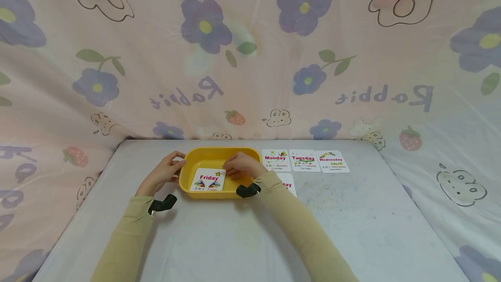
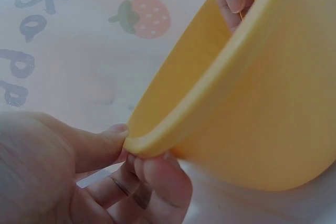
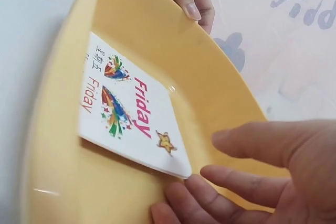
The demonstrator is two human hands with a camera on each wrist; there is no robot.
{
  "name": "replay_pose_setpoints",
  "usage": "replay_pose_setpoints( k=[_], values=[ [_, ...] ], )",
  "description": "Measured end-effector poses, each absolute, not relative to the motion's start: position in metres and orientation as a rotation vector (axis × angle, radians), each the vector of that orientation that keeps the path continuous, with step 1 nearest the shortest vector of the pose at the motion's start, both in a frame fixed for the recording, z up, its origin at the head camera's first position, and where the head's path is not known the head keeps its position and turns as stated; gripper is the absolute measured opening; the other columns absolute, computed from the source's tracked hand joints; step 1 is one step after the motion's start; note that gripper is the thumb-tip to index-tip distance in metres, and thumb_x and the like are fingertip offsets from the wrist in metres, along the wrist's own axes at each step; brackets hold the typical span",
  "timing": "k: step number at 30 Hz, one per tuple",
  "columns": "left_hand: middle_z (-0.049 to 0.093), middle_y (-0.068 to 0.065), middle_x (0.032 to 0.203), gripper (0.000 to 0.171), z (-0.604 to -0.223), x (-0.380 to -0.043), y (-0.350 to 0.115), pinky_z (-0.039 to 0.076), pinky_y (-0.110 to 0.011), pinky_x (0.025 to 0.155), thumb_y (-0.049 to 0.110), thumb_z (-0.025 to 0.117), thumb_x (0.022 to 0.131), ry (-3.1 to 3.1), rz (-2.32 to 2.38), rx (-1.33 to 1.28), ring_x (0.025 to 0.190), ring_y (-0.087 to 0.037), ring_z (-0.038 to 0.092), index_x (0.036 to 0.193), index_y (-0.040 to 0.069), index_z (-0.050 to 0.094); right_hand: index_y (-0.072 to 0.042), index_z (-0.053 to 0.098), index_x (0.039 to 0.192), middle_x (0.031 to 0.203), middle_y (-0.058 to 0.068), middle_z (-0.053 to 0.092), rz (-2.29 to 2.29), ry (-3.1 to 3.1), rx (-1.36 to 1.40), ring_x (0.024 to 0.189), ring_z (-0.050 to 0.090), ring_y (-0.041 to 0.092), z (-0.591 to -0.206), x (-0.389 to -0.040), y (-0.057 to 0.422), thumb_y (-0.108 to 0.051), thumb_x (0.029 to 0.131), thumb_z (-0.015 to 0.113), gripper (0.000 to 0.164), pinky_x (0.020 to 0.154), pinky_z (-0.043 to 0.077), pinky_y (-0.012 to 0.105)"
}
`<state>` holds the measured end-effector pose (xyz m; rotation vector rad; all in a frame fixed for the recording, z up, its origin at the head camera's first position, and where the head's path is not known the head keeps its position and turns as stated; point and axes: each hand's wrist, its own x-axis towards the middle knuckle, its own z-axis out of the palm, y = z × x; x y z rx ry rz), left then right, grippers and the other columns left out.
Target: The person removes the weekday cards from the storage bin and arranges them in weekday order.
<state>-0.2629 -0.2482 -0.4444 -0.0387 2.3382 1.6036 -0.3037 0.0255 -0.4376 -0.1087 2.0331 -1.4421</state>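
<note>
A yellow plastic tub [image 1: 219, 195] stands near the back of the table. My left hand [image 1: 162, 173] pinches its left rim, thumb on top and fingers underneath, as the left wrist view shows. Inside the tub a white "Friday" card [image 1: 208, 180] lies tilted against the front wall, with a star and colourful party poppers printed on it. My right hand [image 3: 252, 177] reaches into the tub, thumb apart from the loosely bent fingers. Its fingertips are right at the card's star corner, and nothing shows between thumb and fingers.
Right of the tub, cards reading Monday [image 1: 275, 160], Tuesday [image 1: 304, 160] and Wednesday [image 1: 332, 161] lie in a row. Below Monday, another card [image 1: 288, 182] is partly hidden by the right sleeve. A printed cloth [image 1: 254, 55] hangs behind the pale table [image 1: 352, 229].
</note>
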Motion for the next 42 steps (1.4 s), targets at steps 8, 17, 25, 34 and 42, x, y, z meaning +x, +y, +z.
replay_pose_setpoints(
  k=[8, 17, 25, 34, 42],
  values=[
    [0.059, -0.017, 0.098, 0.036, -0.445, -0.262, -0.25, 0.052, -0.031, 0.06, 0.02, 0.043, 0.103, 2.325, 1.625, -0.002, 0.072, -0.02, 0.054, 0.134, 0.004, 0.035, 0.003, 0.067, 0.111, 0.093, 0.011, 0.068, -1.427, 2.049, -0.128, 0.087, 0.066, 0.027, -0.438, -0.304, 0.022, -0.008, 0.088, 0.068, 0.026, 0.08, 0.053, 0.038],
    [0.059, -0.017, 0.098, 0.036, -0.445, -0.262, -0.25, 0.052, -0.031, 0.06, 0.021, 0.044, 0.103, 2.331, 1.623, -0.003, 0.074, -0.021, 0.055, 0.134, 0.004, 0.036, -0.001, 0.066, 0.103, 0.091, 0.011, 0.067, -1.44, 2.053, -0.151, 0.08, 0.064, 0.026, -0.437, -0.303, 0.021, -0.006, 0.083, 0.072, 0.021, 0.08, 0.053, 0.039],
    [0.059, -0.014, 0.095, 0.034, -0.446, -0.263, -0.25, 0.052, -0.031, 0.06, 0.021, 0.044, 0.103, 2.333, 1.62, -0.014, 0.072, -0.02, 0.055, 0.133, 0.005, 0.037, -0.002, 0.061, 0.101, 0.091, 0.012, 0.066, -1.446, 2.032, -0.166, 0.079, 0.064, 0.025, -0.431, -0.299, 0.02, -0.004, 0.081, 0.074, 0.024, 0.078, 0.054, 0.037],
    [0.058, -0.014, 0.096, 0.035, -0.445, -0.262, -0.25, 0.051, -0.03, 0.06, 0.022, 0.044, 0.103, 2.346, 1.598, -0.025, 0.073, -0.022, 0.054, 0.133, 0.006, 0.037, 0.0, 0.056, 0.102, 0.09, 0.016, 0.066, -1.477, 1.964, -0.157, 0.075, 0.063, 0.023, -0.427, -0.297, 0.017, 0.005, 0.081, 0.071, 0.026, 0.078, 0.054, 0.04],
    [0.059, -0.017, 0.1, 0.035, -0.445, -0.263, -0.249, 0.052, -0.031, 0.061, 0.022, 0.044, 0.103, 2.347, 1.584, -0.028, 0.075, -0.023, 0.055, 0.133, 0.006, 0.037, 0.001, 0.057, 0.103, 0.093, 0.016, 0.064, -1.469, 1.97, -0.183, 0.077, 0.062, 0.022, -0.428, -0.299, 0.021, 0.006, 0.083, 0.069, 0.024, 0.077, 0.054, 0.039]
  ],
)
